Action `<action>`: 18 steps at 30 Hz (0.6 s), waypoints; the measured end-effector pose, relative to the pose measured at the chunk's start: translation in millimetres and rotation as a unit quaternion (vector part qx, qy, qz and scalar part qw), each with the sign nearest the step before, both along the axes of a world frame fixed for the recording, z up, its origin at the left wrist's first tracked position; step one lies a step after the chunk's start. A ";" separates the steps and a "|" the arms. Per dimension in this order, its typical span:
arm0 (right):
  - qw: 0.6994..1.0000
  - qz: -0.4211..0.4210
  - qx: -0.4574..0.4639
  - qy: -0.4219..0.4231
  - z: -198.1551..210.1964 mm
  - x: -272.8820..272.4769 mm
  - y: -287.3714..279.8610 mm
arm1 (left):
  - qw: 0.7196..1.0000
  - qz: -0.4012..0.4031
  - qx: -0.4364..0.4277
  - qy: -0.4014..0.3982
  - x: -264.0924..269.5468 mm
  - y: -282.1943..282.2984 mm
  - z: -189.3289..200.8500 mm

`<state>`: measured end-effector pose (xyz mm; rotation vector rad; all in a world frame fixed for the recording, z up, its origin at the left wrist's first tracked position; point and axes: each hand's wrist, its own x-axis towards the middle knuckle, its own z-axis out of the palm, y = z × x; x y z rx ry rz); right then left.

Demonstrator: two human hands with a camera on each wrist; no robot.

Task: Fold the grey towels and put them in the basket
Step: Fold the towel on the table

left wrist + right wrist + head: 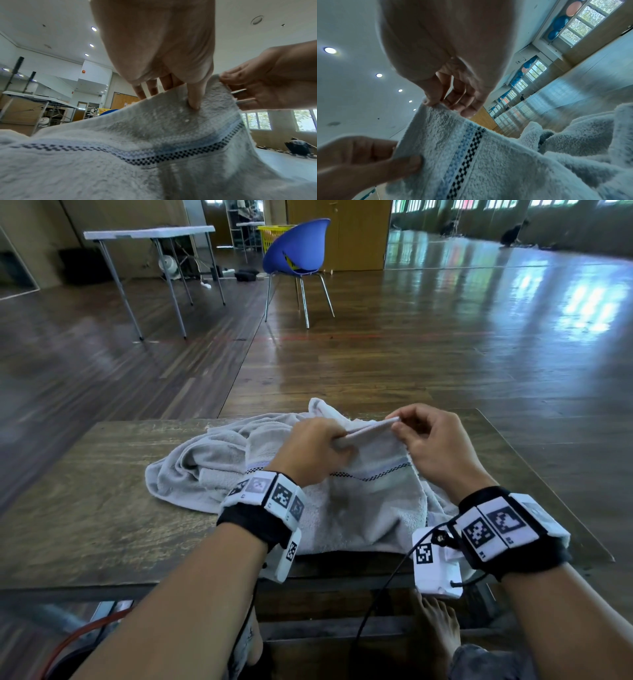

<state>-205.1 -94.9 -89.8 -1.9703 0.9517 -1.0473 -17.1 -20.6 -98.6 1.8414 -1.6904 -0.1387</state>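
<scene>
On dark wooden table (pixel 102 508), at 12 o'clock from person: crumpled grey terry towel with blue-and-black checked stripe (pixel 363 508). Left hand (pixel 315 453) grips raised top hem, thumb pressed on cloth. Right hand (pixel 435 443) pinches same hem at corner, toward 1 o'clock. Blue plastic chair (pixel 294 248) far off, 12 o'clock.

The left hand (pixel 317 451) hides part of the towel's (pixel 370 508) raised edge; the bench's (pixel 102 508) near edge hides the floor below.
</scene>
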 end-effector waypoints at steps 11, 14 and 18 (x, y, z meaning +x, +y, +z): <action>0.990 -0.135 0.029 -0.003 -1.8 -37.0 -33.2 | 0.995 0.084 0.016 0.052 73.0 47.1 18.1; 0.991 -0.128 0.044 0.014 -3.5 -37.4 -33.8 | 0.995 0.076 0.013 0.071 77.6 56.9 20.9; 0.988 -0.130 0.073 0.028 -3.3 -36.0 -32.0 | 0.995 0.058 0.022 0.079 81.8 63.1 22.8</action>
